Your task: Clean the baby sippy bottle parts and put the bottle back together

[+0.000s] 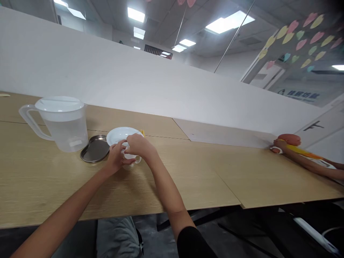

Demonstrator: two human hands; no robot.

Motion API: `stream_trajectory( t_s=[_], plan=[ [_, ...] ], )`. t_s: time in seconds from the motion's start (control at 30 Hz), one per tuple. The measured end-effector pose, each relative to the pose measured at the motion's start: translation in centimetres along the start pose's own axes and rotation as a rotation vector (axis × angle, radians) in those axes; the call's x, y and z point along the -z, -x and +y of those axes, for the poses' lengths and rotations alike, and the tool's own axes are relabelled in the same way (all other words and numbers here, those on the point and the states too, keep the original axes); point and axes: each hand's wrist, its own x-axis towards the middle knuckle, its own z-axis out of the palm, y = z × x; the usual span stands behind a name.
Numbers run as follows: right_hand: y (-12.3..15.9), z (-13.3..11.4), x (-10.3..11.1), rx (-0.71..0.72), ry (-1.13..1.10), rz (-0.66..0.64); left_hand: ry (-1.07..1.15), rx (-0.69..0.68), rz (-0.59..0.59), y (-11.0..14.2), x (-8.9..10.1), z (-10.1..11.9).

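Note:
Both my hands meet over a small white cup (pixel 130 158) on the wooden table (pixel 188 179). My left hand (pixel 116 156) curls around the cup's left side. My right hand (pixel 138 144) covers its top, fingers bent down onto the rim; the cup's handle shows below that hand. Just behind the cup lies a white plate (pixel 119 135), with a bit of something yellow (pixel 142 133) at its right edge. A shallow metal tray (pixel 94 149) lies to the left of the plate.
A clear plastic pitcher (pixel 63 123) with a white lid, partly filled with water, stands at the left. A white partition wall (pixel 134 79) runs along the table's far edge. At the far right another person's arm (pixel 303 163) rests by a reddish object (pixel 289 139).

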Motion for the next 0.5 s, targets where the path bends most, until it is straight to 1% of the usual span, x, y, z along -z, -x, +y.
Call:
stream_trajectory(
  t_s=[0.1,0.3,0.47,0.5],
  plan=[
    [-0.03,0.2,0.07,-0.026,-0.013,-0.008,0.022,-0.031,-0.003,0.16,0.2,0.13],
    [-0.11,0.13,0.11,0.084,0.067,-0.05,0.004,-0.047,-0.001,0.04,0.21,0.09],
    [0.17,-0.03,0.37,0.126,0.088,-0.07,-0.034,-0.04,-0.013,-0.02,0.32,0.41],
    [0.25,-0.05,0.45,0.117,0.095,-0.078,-0.04,-0.04,-0.016,-0.01,0.41,0.51]
  ],
)
